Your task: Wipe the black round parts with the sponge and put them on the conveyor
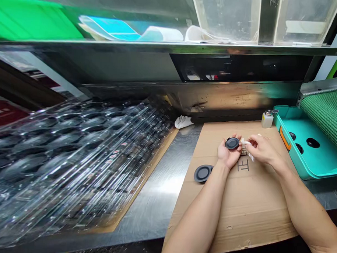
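Note:
A small round black plastic part (232, 143), like a compact lid or case, rests in my left hand (227, 154), its fingers curled under and around it. My right hand (261, 149), just beside it, pinches a crumpled white cloth or tissue (246, 143) close to the part's right edge. Below and left of my left hand, a second black round part (202, 173) lies on the flat cardboard sheet (248, 206), partly hidden by my forearm.
On the left, clear plastic trays (81, 160) with black round parts are stacked. A white cloth (183, 122) lies behind. At right stand a small pump bottle (267, 119), a teal bin (316, 169) with several black parts, and a green conveyor belt (328, 110). A metal shelf (149, 47) spans above.

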Available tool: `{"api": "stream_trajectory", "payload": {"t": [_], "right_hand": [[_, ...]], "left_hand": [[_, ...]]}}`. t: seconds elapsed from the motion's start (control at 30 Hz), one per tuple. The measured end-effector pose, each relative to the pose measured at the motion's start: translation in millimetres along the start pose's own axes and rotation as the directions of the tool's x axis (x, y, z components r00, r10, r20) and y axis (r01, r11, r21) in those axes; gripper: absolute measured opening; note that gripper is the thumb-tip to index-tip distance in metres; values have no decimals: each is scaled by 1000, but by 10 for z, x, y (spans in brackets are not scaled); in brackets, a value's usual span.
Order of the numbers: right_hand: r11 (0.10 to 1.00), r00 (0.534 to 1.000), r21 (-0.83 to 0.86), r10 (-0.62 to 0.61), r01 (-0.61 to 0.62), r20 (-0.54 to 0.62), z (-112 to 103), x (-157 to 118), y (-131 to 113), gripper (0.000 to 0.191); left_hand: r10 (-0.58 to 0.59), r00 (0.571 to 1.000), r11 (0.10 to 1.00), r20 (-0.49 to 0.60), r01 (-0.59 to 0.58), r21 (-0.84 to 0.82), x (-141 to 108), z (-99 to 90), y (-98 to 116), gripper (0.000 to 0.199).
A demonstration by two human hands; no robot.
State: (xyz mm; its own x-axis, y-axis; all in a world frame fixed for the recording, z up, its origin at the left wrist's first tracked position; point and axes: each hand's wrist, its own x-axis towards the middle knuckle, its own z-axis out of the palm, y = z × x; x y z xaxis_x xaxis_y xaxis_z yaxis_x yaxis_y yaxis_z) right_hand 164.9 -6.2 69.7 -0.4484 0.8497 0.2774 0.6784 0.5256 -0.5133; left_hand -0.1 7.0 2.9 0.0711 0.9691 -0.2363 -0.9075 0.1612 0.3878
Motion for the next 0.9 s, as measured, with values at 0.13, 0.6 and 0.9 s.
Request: {"api": "stream_trajectory", "payload": {"t": [0.13,0.6,0.9], "right_hand": [[998,995,9,-65,66,-82,254,29,-8,15],[974,999,-221,39,-45,-32,363,-7,-68,21],[912,958,-302,237,-277,-163,266,45,121,27]], "left_hand": [[-33,999,999,28,32,40,-37,55,-131,53],[-144,985,985,99,133,112,-141,114,-255,43],[-116,991,992,64,112,64,-63,45,-167,38]]}}
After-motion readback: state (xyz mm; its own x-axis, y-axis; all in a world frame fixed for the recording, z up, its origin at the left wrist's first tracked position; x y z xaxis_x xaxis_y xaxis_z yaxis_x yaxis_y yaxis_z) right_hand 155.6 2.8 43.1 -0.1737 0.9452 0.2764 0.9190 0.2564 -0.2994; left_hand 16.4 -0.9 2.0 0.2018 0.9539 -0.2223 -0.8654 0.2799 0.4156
